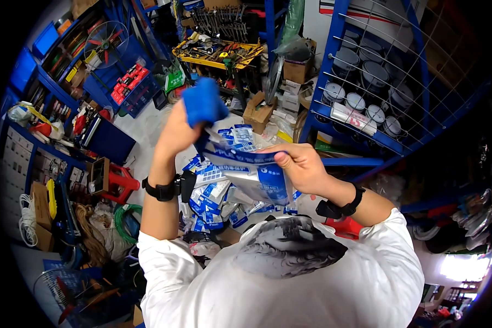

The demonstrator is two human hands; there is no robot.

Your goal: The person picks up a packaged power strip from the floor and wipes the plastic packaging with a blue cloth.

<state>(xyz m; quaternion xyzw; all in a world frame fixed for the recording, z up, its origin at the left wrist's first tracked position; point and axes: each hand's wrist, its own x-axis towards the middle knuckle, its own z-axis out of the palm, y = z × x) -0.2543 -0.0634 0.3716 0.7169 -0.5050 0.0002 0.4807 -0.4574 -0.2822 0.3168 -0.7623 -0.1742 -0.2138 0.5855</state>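
My left hand [175, 130] is closed around a bunched blue cloth [204, 103] and is raised beside the left end of a blue-and-white plastic packet [262, 183]. Whether its fingers also touch the packet is hidden. On the other side, my right hand [299, 168] pinches the packet's upper edge between thumb and fingers. The packet hangs tilted in front of my chest. Below it lies a loose pile of similar blue-and-white packets [210, 199], partly covered by my arms and the held packet.
A yellow tool tray [213, 59] full of hand tools stands ahead. To the right, a blue rack with wire mesh holds several paint cans [375, 74]. On the left are a blue crate [134, 90] with red items, a red stool [121, 182] and a green hose coil [127, 221].
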